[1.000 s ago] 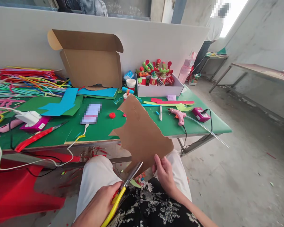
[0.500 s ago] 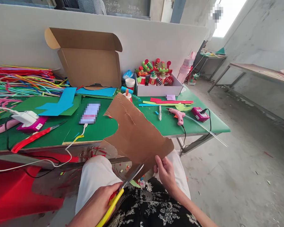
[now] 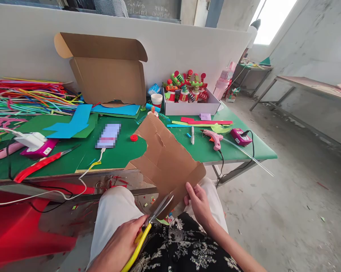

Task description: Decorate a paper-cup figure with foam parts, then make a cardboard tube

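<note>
The cardboard [image 3: 170, 158] slants across the front edge of the table [image 3: 122, 160], its near end short of it. There the left hand [image 3: 125, 236] grips scissors [image 3: 158, 211], while the right hand [image 3: 199, 202] pinches the cardboard's edge. One curved bite is already out; the creased middle is one piece, and no finished cut shows by the blades.

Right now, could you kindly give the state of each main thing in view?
Yellow-handled metal scissors: slightly open, in left hand
Torn brown cardboard sheet: creased, in right hand
Brown cardboard box: open
White rectangular box: open, holding colourful figures
Rectangular phone: plugged into white cable
Pink glue gun: lying down
Boxy purple socket near glue gun: black plug inserted
</note>
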The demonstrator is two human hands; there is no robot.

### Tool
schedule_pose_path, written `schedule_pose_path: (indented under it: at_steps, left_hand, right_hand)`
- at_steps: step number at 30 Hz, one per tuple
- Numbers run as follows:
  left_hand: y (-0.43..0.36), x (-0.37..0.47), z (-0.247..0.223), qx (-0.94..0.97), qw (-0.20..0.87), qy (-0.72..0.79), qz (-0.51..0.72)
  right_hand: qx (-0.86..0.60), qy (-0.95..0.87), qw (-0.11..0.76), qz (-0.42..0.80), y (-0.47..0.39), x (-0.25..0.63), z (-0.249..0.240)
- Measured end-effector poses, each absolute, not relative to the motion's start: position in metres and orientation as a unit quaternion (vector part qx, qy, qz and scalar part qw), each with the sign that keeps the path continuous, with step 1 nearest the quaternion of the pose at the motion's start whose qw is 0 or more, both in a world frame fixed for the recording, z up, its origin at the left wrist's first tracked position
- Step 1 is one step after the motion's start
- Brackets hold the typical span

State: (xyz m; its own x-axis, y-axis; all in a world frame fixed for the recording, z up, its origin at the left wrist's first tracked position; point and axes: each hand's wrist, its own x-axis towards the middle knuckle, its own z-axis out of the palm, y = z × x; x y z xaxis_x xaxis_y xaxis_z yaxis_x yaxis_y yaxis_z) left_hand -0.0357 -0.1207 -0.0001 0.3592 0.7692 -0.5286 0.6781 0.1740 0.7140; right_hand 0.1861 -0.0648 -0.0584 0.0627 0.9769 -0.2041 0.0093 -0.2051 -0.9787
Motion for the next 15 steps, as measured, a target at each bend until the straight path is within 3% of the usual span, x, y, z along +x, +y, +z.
schedule_pose_path:
  at_steps: [9, 15]
  left_hand:
    - [-0.12, -0.037, -0.023, 0.66, 0.48, 0.578, 0.019]
    - [-0.109, -0.037, -0.007, 0.68, 0.429, 0.593, 0.044]
  right_hand:
    - [-0.56, -0.41, 0.466, 0.549, -0.06, 0.183, -0.054]
    - [-0.553, -0.415, 0.476, 0.544, -0.05, 0.182, -0.036]
